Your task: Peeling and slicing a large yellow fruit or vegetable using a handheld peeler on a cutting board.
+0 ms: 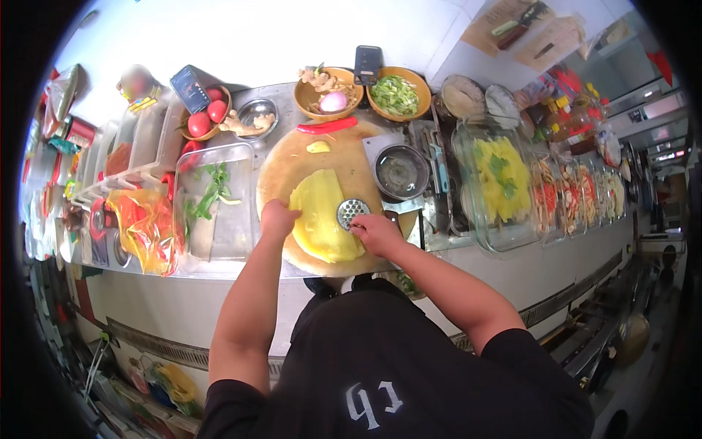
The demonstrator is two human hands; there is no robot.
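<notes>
A dome-shaped yellow slab of what looks like starch jelly [320,219] lies on the round wooden chopping board [271,164], its top glossy and streaked. My left hand [279,220] rests against its left edge, fingers on its side. In my right hand [378,233] is a round perforated metal scraper [352,214], held at the slab's right edge. A piece of peeled ginger or potato [318,147] and a red chili pepper [327,127] lie towards the board's far side. Right of the slab, a metal bowl of clear liquid [402,172] sits on a cleaver blade [377,145].
At right stands a glass dish [477,233] of yellow strips topped with leaves [500,167]. A clear tray [241,219] with green herbs is at left. Bowls of ginger and onion [307,112] and chopped greens [394,97] line the back, near tomatoes [198,124].
</notes>
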